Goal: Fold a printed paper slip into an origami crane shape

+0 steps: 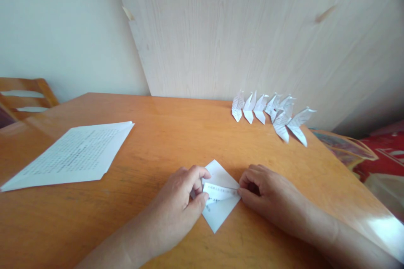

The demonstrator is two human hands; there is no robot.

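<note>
A small white folded paper square (219,214) lies like a diamond on the wooden table (164,143), near the front edge. My left hand (183,201) pinches its left side, thumb and forefinger closed on a printed flap (221,192) folded across the middle. My right hand (265,195) has its fingers curled and pressed together on the flap's right end. Both hands rest on the table top.
A stack of printed white sheets (75,155) lies at the left of the table. Several folded paper cranes (271,115) stand in a row at the far right, by a pale wooden panel (252,29). A wooden chair (25,96) is at far left; red fabric (381,155) lies beyond the right edge.
</note>
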